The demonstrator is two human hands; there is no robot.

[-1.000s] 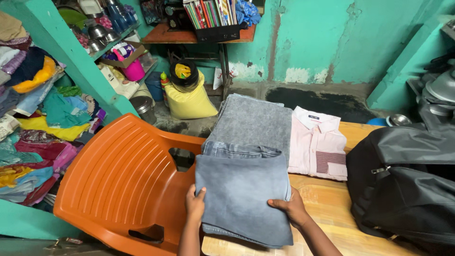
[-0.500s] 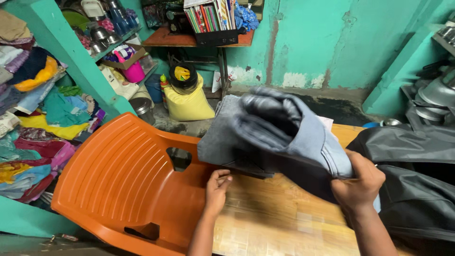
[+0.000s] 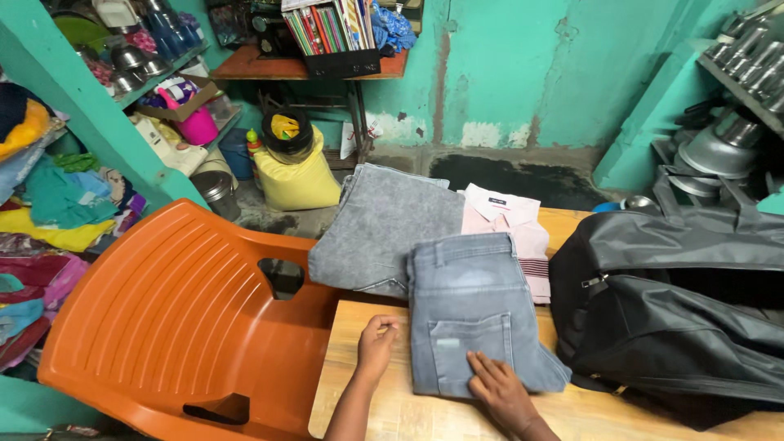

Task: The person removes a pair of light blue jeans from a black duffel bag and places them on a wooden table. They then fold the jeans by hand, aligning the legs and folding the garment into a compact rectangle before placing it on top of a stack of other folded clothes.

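The folded blue jeans [image 3: 472, 306] are laid flat on the wooden bench [image 3: 359, 408], back pocket up, partly over a folded grey pair of jeans [image 3: 384, 224] and a folded pink shirt [image 3: 510, 224]. In the head view, the right hand [image 3: 500, 392] is seen pressed flat and open on the lower edge of the blue jeans, fingers spread on the cloth. The left hand [image 3: 377, 343] is rested on the bench just beside the left edge of the blue jeans, its fingers loosely curled and nothing gripped in it. A black bag [image 3: 678, 310] is seen at the right of the bench, touching or nearly touching the blue jeans. An orange plastic chair [image 3: 171, 310] is set against the left side of the bench. Piled clothes are stacked on green shelves [image 3: 49, 188] at far left, and a yellow sack [image 3: 298, 175] is stood on the floor behind.
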